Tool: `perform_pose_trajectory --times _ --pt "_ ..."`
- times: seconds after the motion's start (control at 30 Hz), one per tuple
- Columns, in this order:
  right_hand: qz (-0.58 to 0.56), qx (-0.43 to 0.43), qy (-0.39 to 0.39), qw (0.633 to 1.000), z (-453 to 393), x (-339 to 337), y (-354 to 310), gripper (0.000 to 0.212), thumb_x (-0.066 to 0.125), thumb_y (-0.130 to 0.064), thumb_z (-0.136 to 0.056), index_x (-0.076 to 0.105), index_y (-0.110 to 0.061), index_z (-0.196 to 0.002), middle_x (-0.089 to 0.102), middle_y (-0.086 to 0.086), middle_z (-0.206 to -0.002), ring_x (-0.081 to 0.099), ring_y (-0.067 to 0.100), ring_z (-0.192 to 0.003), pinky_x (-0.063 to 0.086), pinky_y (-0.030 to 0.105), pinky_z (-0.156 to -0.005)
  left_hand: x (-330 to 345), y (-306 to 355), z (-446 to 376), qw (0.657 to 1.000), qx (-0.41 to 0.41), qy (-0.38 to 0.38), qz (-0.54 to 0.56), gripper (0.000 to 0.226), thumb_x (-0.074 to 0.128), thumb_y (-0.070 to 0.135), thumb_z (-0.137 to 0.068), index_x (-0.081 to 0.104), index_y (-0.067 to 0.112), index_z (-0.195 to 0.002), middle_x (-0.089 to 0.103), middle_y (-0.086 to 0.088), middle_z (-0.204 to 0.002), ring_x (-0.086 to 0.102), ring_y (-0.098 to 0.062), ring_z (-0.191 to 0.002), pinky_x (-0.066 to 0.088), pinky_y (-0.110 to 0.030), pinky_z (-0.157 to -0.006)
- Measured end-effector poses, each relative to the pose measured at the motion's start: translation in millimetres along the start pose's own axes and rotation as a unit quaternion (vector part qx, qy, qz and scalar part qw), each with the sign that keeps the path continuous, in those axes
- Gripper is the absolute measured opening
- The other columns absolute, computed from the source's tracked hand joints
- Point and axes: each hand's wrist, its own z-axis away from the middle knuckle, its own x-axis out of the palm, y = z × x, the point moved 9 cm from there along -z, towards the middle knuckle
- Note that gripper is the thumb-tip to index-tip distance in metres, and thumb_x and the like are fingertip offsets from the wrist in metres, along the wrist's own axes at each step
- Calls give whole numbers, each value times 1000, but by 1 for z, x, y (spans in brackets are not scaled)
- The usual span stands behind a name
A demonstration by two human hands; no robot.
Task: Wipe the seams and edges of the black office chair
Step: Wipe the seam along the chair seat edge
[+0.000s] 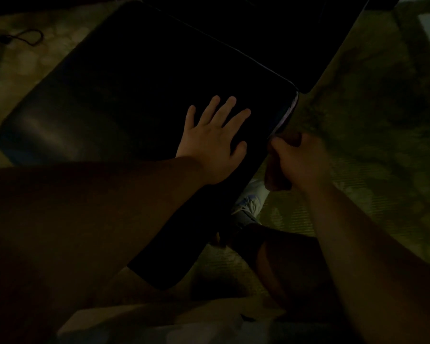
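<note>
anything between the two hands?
Only the chair itself: a bare strip of seat and its right edge separate the flat left hand from the right hand, fisted at that edge. Head view; too dark for more.

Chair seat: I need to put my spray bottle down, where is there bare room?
Bare: the seat left of the flat left hand. Crowded: its right edge, where the right hand grips a cloth.

A dark cord (26, 37) (looped) lies on the carpet (372, 100) — dimly lit.

Single head view, steep downward, close over chair seat (134, 90)
</note>
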Motion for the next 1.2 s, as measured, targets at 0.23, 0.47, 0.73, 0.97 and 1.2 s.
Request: perform_pose_trajectory --times 0.23,0.47,0.73,0.97,1.2 --pt "10 14 29 999 0 -2 7 25 68 -30 -85 66 -10 -99 65 5 -92 62 18 -82 45 26 -64 1 0 2 1000 3 0 -3 67 20 60 -97 7 40 -159 -1 3 -171 -8 -24 -156 -2 -61 -123" --pt "29 10 11 999 0 2 3 13 68 -29 -86 59 -18 -85 55 -5 -78 56 14 -76 43 24 -61 0 -1 4 1000 9 1 8 70 18 61 -92 10 41 -159 2 4 -171 -5 -23 -157 -2 -60 -123" --pt "-12 -36 -28 999 8 6 -13 8 67 -28 -89 67 -22 -95 57 -15 -76 51 -5 -64 39 8 -47 0 -3 8 1000 16 -7 4 69 20 63 -92 11 43 -158 3 5 -170 -3 -22 -157 1 -60 -123" --pt "17 18 33 999 3 -1 7 12 67 -24 -85 63 -13 -85 57 -4 -74 60 18 -77 38 21 -53 -4 -6 8 1000 15 -15 14 70 33 63 -90 17 45 -156 11 7 -169 3 -21 -156 5 -60 -123" --pt "-2 -17 28 999 8 2 -6 14 66 -28 -87 62 -15 -85 57 -7 -74 52 3 -66 35 14 -48 -20 23 -9 999 26 29 28 70 47 56 -83 39 37 -150 32 0 -159 19 -29 -151 11 -62 -121"
